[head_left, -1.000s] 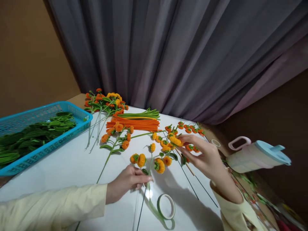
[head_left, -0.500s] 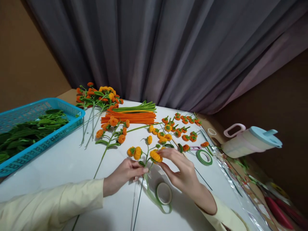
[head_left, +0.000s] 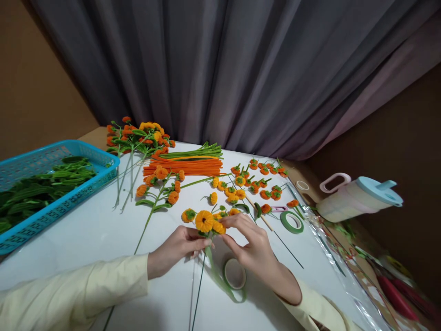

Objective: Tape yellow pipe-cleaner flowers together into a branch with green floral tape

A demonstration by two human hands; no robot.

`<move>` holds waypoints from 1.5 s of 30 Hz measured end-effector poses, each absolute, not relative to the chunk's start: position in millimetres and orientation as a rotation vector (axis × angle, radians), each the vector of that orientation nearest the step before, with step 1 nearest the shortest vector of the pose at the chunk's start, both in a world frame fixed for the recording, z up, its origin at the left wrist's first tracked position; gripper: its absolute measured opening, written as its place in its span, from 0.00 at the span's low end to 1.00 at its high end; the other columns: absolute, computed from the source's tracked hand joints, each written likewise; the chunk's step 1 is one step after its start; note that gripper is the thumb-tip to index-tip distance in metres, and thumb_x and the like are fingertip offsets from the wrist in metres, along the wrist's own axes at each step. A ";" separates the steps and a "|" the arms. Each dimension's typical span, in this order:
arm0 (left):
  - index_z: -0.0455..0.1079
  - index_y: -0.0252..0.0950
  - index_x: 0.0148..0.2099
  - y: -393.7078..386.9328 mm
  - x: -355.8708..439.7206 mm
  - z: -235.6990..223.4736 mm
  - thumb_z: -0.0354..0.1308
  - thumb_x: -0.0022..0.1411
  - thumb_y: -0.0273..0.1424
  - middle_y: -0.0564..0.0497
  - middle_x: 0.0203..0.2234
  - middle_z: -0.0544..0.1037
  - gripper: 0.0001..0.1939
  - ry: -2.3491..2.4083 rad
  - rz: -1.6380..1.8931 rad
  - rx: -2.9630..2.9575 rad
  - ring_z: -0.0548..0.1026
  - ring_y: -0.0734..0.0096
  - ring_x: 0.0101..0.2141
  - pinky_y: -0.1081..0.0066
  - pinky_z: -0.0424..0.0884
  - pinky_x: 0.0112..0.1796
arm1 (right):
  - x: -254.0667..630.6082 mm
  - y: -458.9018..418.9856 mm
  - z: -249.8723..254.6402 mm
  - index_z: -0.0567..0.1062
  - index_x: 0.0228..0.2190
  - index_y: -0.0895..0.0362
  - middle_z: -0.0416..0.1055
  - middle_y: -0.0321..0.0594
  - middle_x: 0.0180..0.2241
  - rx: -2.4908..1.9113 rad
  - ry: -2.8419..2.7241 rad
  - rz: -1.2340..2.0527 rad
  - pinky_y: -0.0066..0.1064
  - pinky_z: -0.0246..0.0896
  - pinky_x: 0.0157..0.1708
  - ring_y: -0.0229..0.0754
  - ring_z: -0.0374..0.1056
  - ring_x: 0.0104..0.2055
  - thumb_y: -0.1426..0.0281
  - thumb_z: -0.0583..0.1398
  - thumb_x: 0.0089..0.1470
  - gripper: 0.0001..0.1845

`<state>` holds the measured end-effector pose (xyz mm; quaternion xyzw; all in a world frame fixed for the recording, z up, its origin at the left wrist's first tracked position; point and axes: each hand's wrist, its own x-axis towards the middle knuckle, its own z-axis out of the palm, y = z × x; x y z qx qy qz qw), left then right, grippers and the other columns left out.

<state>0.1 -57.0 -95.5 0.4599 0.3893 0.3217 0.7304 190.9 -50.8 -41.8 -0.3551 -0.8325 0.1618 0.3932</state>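
Note:
My left hand (head_left: 181,252) is closed, pinching the green stem of a spray of yellow pipe-cleaner flowers (head_left: 204,221) upright above the table. Thumb and fingers of my right hand (head_left: 253,246) close on a yellow flower head (head_left: 218,226) at the spray's right side. From the pinched stem a strip of green floral tape (head_left: 217,278) runs down to its roll (head_left: 235,274), which stands on the table below my hands. A thin dark wire stem (head_left: 199,294) extends downward beneath my left fingers.
A blue basket (head_left: 113,166) of green leaves stands left. Orange pipe cleaners (head_left: 182,166), finished orange sprays (head_left: 160,172) and loose flower heads (head_left: 255,186) lie behind my hands. Another green tape roll (head_left: 292,222) and a tumbler (head_left: 358,202) are at the right.
A yellow flower head on the spray has turned to face me, and the spray's heads sit closer together. My right hand has shifted slightly left; the left hand still holds the stem.

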 end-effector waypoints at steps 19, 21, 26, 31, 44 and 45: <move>0.69 0.31 0.30 -56.6 -0.6 -94.6 0.64 0.51 0.42 0.57 0.17 0.63 0.17 0.774 0.692 0.975 0.55 0.80 0.19 0.75 0.49 0.20 | 190.7 -60.2 -49.2 0.76 0.27 0.60 0.73 0.39 0.25 -1.205 -1.850 1.360 0.27 0.62 0.28 0.40 0.67 0.28 0.59 0.62 0.52 0.15; 0.70 0.31 0.31 -56.8 -0.8 -95.4 0.64 0.51 0.42 0.58 0.17 0.62 0.18 0.788 0.690 0.996 0.55 0.80 0.19 0.76 0.49 0.20 | 186.5 -59.2 -54.8 0.75 0.27 0.60 0.71 0.38 0.25 -1.168 -1.751 1.431 0.26 0.61 0.27 0.38 0.66 0.28 0.59 0.61 0.52 0.15; 0.68 0.31 0.27 -58.5 -2.6 -99.4 0.63 0.52 0.43 0.57 0.15 0.62 0.18 0.827 0.685 1.033 0.55 0.80 0.18 0.76 0.49 0.19 | 178.6 -63.1 -68.4 0.72 0.23 0.60 0.65 0.35 0.23 -1.175 -1.509 1.431 0.25 0.60 0.21 0.36 0.61 0.23 0.60 0.63 0.49 0.15; 0.72 0.30 0.31 -57.9 -2.4 -97.9 0.64 0.51 0.42 0.55 0.19 0.66 0.17 0.801 0.698 1.001 0.57 0.80 0.19 0.76 0.52 0.21 | 177.7 -67.8 -71.5 0.72 0.26 0.60 0.68 0.37 0.24 -1.173 -1.532 1.387 0.27 0.62 0.25 0.38 0.64 0.25 0.60 0.62 0.51 0.14; 0.73 0.30 0.37 -60.3 -0.2 -89.5 0.61 0.56 0.39 0.49 0.26 0.75 0.15 0.706 0.769 0.991 0.71 0.67 0.31 0.68 0.66 0.39 | 167.0 -74.9 -72.0 0.68 0.26 0.60 0.64 0.28 0.18 -1.043 -1.131 1.938 0.24 0.59 0.25 0.32 0.63 0.21 0.54 0.70 0.35 0.26; 0.73 0.30 0.37 -60.4 0.0 -89.2 0.60 0.57 0.39 0.48 0.28 0.76 0.15 0.709 0.768 0.995 0.72 0.66 0.32 0.68 0.66 0.39 | 165.1 -76.0 -70.9 0.68 0.25 0.60 0.63 0.28 0.16 -1.065 -1.129 1.923 0.24 0.58 0.23 0.32 0.62 0.19 0.52 0.69 0.35 0.26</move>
